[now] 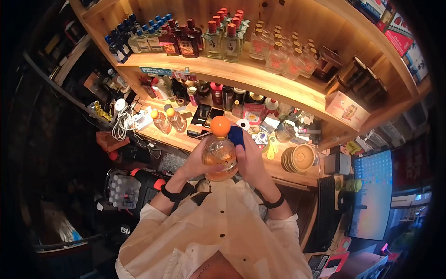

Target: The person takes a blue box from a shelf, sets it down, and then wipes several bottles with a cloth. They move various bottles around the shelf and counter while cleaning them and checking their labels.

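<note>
A round glass bottle [219, 157] with amber liquid and a ball-shaped orange cap [220, 126] is held upright in front of my chest. My left hand [197, 160] is closed around its left side. On the other side, my right hand [252, 158] grips a dark blue cloth [236, 136] against the glass, thumb toward the front. Part of the cloth and several fingers are hidden behind the bottle and hands. Two similar bottles with yellow-orange caps [177, 121] stand on the counter beyond my left hand.
A wooden shelf [232, 68] with rows of small bottles spans the back. Below it, the counter [186, 145] carries bottles, white cables [121, 130], a black tray [202, 117] and stacked round wooden pieces [299, 158]. Right stand a keyboard [321, 209] and monitor [373, 195]; a crate of bottles [124, 190] is at left.
</note>
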A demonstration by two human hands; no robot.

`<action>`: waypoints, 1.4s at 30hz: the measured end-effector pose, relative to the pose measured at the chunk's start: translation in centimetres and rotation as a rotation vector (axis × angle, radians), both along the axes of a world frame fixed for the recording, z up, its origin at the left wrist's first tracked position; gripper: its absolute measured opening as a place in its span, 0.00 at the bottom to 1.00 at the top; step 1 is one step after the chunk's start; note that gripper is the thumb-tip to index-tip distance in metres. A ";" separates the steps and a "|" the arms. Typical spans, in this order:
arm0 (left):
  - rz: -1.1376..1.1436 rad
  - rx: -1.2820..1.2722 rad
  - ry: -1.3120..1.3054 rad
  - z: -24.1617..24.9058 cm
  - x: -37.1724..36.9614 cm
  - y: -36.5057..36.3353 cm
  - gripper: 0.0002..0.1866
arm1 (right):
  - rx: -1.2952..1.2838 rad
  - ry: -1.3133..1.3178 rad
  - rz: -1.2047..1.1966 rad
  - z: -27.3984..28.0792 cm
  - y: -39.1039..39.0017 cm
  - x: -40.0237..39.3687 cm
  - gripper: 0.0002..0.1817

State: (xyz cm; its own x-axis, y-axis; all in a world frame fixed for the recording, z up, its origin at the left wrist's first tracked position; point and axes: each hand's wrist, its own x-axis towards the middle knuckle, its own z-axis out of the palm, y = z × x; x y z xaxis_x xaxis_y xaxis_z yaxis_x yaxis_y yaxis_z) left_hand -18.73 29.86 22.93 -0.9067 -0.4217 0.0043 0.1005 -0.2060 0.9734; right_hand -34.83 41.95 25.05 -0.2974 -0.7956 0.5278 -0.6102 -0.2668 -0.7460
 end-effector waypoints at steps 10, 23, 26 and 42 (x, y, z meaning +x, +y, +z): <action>0.140 -0.082 0.102 -0.2 -1.0 0.7 0.52 | 0.025 -0.832 -0.055 -5.8 0.6 2.2 0.24; 0.086 0.012 0.118 -1.3 -0.5 -0.8 0.55 | 0.384 -1.804 0.330 -6.0 1.1 0.6 0.28; -0.044 -0.050 0.162 -0.8 -0.4 -1.1 0.56 | 0.357 -1.886 0.465 -5.9 1.0 0.6 0.30; 0.298 -0.133 0.022 -1.9 -0.1 1.3 0.43 | 0.051 -1.346 0.091 -6.3 2.1 1.5 0.25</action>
State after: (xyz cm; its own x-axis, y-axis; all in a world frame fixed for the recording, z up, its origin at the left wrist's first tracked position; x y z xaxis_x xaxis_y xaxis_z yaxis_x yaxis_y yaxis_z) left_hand -18.84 31.20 21.02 -0.7425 -0.6630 0.0956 0.1586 -0.0352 0.9867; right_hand -33.29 44.02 18.70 -0.5017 -0.8501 -0.1601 0.6156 -0.2208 -0.7565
